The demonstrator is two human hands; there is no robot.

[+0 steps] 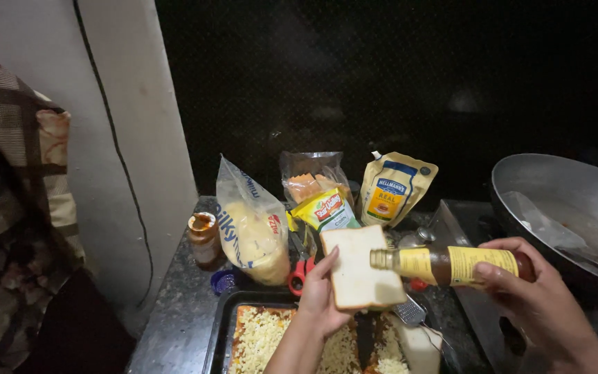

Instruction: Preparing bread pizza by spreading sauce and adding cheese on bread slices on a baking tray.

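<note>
Both hands are working above a dark baking tray (219, 325): the left hand (321, 294) is holding a slice of white bread (356, 266) upright on its palm, thumb and fingers wrapping behind the slice so most of them are hidden, while the right hand (531, 294) is gripping a sauce bottle (451, 264) tipped sideways, its open neck pointing at the bread's right edge and nearly touching it. Its fingers are closing around the bottle's base, covering that end. Grated cheese (261, 339) is lying in the tray, which is cut off by the bottom edge. Behind are sitting a clear bag of shredded cheese (254, 228), a small jar (204, 239), a yellow pouch (394, 188) and a wide metal pan (569, 201). Red-handled scissors (301, 271) are showing only partly, and the dark background is too dim to read.
</note>
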